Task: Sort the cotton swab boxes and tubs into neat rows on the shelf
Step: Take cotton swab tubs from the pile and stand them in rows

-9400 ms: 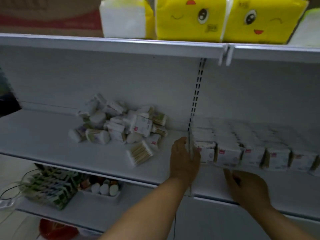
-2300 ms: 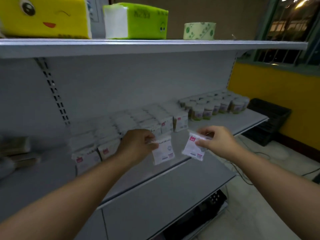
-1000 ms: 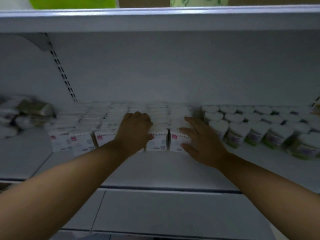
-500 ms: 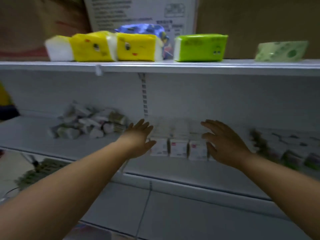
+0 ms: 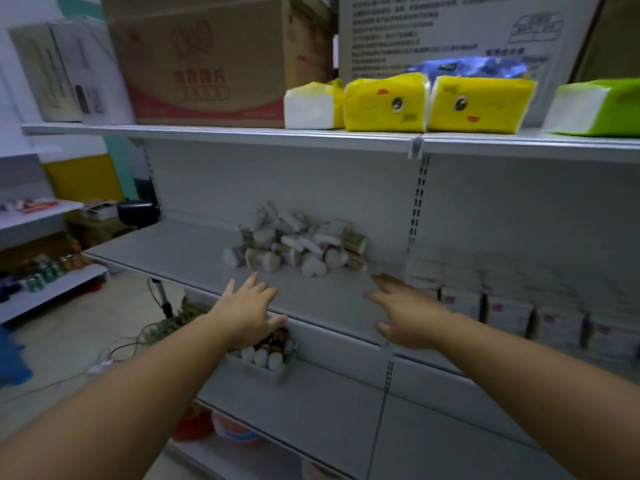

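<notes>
Your left hand (image 5: 247, 308) and right hand (image 5: 405, 317) both reach forward empty, fingers spread and relaxed, over the front of the white metal shelf (image 5: 180, 247). A second ago they pressed the white red-labelled cotton swab boxes (image 5: 512, 313) into rows; those now stand lined up at your right. You have turned left toward the jumbled pile of white swab boxes and heart-shaped tubs (image 5: 298, 245) near the back wall, just beyond your fingertips. It is likely your next pick.
</notes>
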